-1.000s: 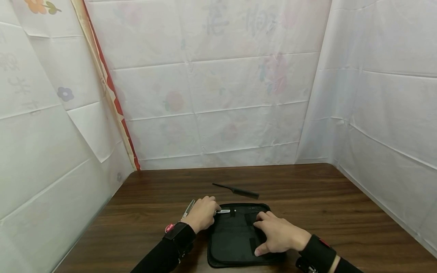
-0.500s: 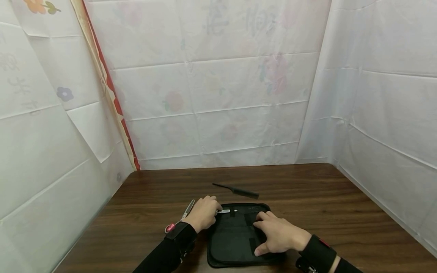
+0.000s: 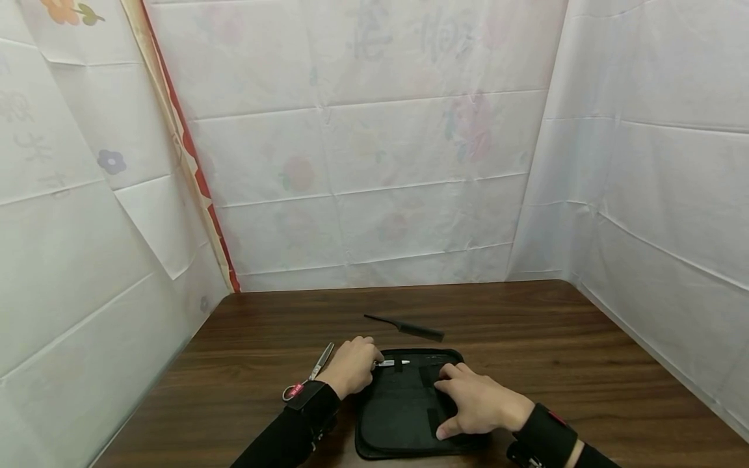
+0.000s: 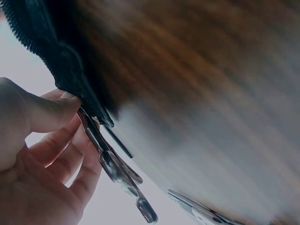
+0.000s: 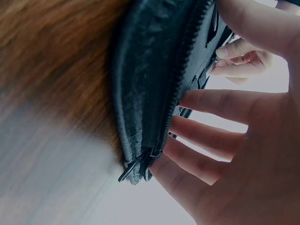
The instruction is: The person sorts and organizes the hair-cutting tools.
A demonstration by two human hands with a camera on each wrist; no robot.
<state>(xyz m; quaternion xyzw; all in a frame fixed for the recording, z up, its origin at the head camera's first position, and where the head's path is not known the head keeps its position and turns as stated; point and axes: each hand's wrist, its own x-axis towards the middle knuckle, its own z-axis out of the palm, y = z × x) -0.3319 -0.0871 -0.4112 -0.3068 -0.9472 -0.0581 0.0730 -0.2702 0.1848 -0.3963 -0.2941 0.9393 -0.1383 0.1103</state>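
Note:
A black zippered case [image 3: 394,413] lies unfolded on the table. At its far left corner my left hand [image 3: 350,365] pinches a pair of silver scissors [image 3: 386,363], whose blades run under a small black loop. In the left wrist view the metal handles of these scissors [image 4: 112,164] stick out past the thumb and fingers. My right hand [image 3: 482,400] rests spread over the case's right side. The right wrist view shows its fingertips on the case's zippered edge [image 5: 173,84], with the thumb on the near side.
Another pair of silver scissors [image 3: 323,359] with a red tag [image 3: 296,390] lies left of my left wrist. Beyond the case is a black tail comb [image 3: 418,330]. White sheets [image 3: 374,195] hang around the wooden table [image 3: 281,318].
My left hand has slid slightly right, and the scissor tips reach a bit farther past the loop. The right hand has stayed in place.

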